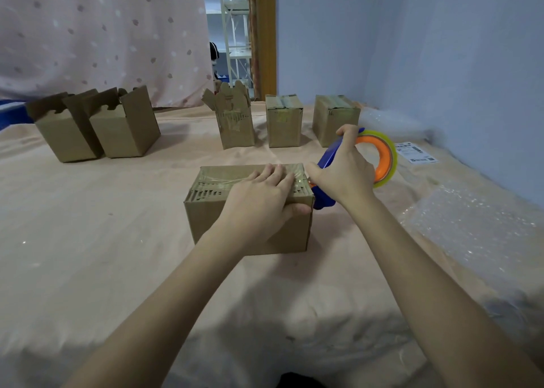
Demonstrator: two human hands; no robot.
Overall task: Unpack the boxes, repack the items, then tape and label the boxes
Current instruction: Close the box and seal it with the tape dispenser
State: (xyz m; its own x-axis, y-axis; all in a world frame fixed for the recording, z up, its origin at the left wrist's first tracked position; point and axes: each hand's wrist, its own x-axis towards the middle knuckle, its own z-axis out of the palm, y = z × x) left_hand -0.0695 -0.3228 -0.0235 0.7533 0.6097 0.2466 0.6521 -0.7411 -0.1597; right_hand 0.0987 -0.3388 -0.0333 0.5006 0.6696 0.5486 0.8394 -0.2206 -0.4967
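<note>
Centrally, closed box [250,208] sits on peach cloth [88,255]. Left hand [259,202] lies on box top, fingers straight and flat, thumb hooked over right front corner. Right hand [343,170] grips blue tape dispenser [329,155] at box's right edge, fingers curled round handle; orange-cored tape roll [382,158] right of hand. Behind box: five more boxes, two open [97,125] at left, one open [235,117], two closed [309,120] at right. Right of box: bubble wrap sheet [471,225]; label sheet [415,152] beyond roll.
</note>
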